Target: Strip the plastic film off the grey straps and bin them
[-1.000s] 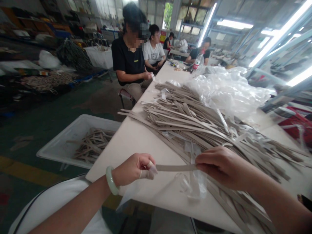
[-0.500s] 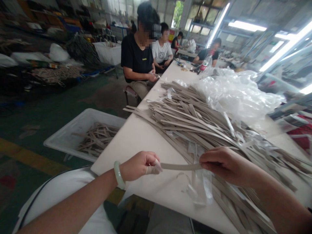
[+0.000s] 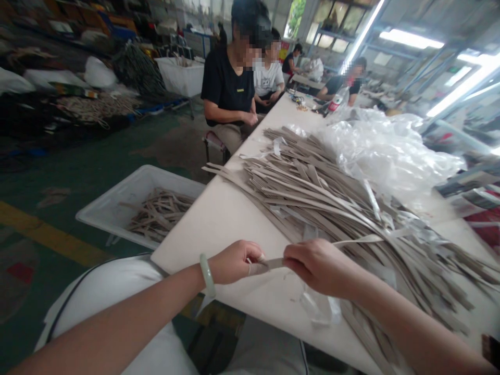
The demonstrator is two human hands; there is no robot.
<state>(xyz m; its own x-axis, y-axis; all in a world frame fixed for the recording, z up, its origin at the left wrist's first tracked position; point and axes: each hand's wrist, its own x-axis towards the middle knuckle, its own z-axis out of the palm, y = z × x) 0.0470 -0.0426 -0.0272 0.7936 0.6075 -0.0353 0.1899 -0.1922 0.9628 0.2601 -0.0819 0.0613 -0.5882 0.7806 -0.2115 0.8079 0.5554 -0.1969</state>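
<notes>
A flat grey-beige strip (image 3: 276, 263) spans the short gap between my two hands above the table's near corner. My left hand (image 3: 234, 262), a pale green bangle on its wrist, pinches one end, where something whitish covers a finger. My right hand (image 3: 322, 266) is closed round the strip a little further along. A pale length runs out beyond the right knuckles toward the pile and seems to be the same strip. Behind my right hand spreads a big pile of similar strips (image 3: 308, 182). Clear plastic film (image 3: 318, 307) lies below my right hand.
The white table (image 3: 211, 229) stretches away from me. At its left stands a white bin (image 3: 105, 198) holding loose strips. Crumpled clear plastic bags (image 3: 394, 148) lie behind the pile. A person in a black shirt (image 3: 230, 88) sits along the left edge, with others further back.
My right hand has moved left along the strip, closer to my left hand, so less of it shows between them. The view has shifted slightly.
</notes>
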